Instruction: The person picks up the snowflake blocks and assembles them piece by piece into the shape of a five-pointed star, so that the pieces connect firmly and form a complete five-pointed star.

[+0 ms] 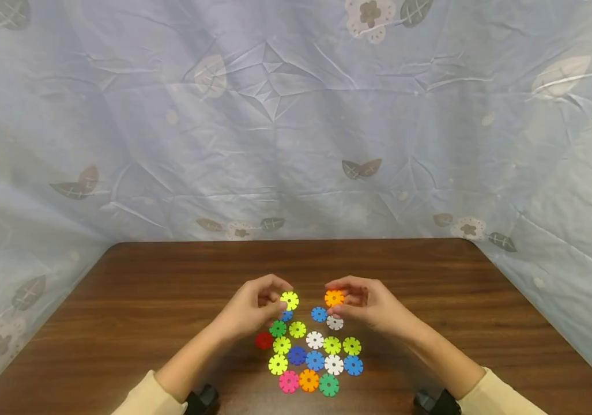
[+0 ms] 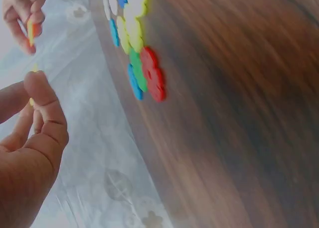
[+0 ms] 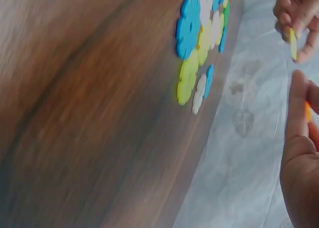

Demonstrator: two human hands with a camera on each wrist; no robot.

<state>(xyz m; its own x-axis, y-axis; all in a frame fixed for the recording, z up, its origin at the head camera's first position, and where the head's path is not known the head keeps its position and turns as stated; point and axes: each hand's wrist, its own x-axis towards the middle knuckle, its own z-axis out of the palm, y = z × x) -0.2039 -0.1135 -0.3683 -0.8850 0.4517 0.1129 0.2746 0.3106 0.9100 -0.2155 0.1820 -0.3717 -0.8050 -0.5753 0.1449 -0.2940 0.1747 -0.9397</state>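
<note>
Between thumb and fingers, my left hand (image 1: 256, 302) pinches a yellow notched plastic disc (image 1: 289, 300) by its edge. Opposite it, my right hand (image 1: 368, 302) pinches an orange notched disc (image 1: 334, 298). The two discs are held upright and apart, facing each other over the far part of the disc group. In the left wrist view, the thumb (image 2: 42, 91) hides most of the yellow disc. Only a sliver of the orange disc (image 3: 308, 112) shows behind the right thumb in the right wrist view. Below the hands lie a blue disc (image 1: 319, 314) and a white disc (image 1: 334, 323).
Several more notched discs lie flat on the brown wooden table (image 1: 171, 288), among them a red disc (image 1: 264, 340), a pink disc (image 1: 289, 381) and a teal green disc (image 1: 329, 385). A pale patterned cloth (image 1: 296, 144) hangs behind the table and along its sides.
</note>
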